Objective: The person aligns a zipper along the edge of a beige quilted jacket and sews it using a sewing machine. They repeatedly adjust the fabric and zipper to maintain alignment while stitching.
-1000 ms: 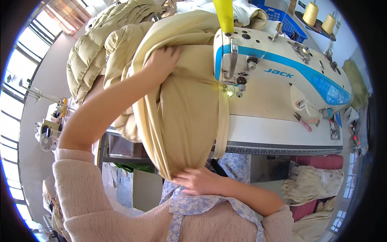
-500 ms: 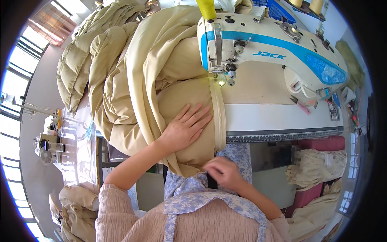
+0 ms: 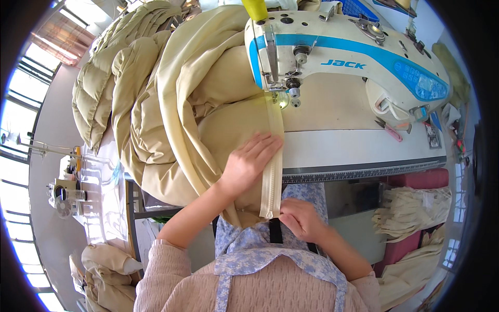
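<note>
A beige puffy garment (image 3: 135,119) is heaped on the white sewing table (image 3: 358,148), its left folds bunched. A pale zipper strip (image 3: 270,192) runs down its right edge from under the needle area of the white and blue sewing machine (image 3: 291,52). My left hand (image 3: 252,161) lies on the fabric against that strip, fingers stretched out and slightly bent over it. Below it, at the table's front, my right hand (image 3: 304,221) is closed on the lower end of the zipper strip, fingertips partly hidden behind it.
Pink-handled snips (image 3: 392,132) lie right of the machine. A ruler (image 3: 364,169) runs along the front edge. A blue basket (image 3: 356,9) stands behind. Bundled cream fabric (image 3: 410,210) sits on a lower shelf at right, and another beige bundle (image 3: 106,275) at lower left.
My left hand came down from the upper fold, then shifted right onto the zipper edge. My right hand moved right to the zipper's lower end, which now sits farther left.
</note>
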A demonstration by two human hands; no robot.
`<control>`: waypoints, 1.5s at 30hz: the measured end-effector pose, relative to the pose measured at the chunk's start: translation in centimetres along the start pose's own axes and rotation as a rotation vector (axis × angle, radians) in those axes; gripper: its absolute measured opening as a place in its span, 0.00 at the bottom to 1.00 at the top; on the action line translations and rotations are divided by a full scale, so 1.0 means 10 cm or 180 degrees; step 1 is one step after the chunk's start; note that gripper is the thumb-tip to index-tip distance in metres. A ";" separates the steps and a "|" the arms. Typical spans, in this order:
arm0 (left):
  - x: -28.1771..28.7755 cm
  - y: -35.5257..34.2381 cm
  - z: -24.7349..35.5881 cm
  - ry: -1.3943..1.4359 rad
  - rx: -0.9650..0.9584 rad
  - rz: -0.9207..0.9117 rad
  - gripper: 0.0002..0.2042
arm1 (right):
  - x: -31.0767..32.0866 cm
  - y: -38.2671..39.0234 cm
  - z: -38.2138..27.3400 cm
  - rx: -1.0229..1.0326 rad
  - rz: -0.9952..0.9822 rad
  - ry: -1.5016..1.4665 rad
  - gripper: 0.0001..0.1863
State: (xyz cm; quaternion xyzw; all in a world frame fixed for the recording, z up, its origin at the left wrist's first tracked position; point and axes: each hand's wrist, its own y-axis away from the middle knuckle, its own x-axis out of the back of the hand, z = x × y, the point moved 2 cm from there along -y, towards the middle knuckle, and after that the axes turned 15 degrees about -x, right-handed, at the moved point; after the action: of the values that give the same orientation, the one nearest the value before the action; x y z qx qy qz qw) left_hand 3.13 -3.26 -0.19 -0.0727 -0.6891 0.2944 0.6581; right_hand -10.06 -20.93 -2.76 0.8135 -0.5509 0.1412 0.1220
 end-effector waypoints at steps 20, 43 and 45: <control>0.31 -0.41 -0.23 0.0263 0.0071 -0.0031 0.16 | 0.23 -0.59 0.37 0.1433 0.1341 0.2021 0.14; 0.31 -0.39 -0.35 0.0227 0.0233 0.0200 0.15 | 0.08 -0.48 0.37 0.1440 0.0761 0.1766 0.25; 0.25 -0.39 -0.29 0.0066 0.0024 -0.0008 0.11 | 0.12 -0.50 0.34 0.1545 0.0847 0.1739 0.22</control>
State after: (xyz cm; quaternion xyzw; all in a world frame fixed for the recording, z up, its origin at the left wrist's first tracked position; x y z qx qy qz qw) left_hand 6.65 -4.35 3.80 -0.0724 -0.6813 0.2954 0.6658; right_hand -4.66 -21.37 -5.73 0.6725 -0.5494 0.4935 0.0488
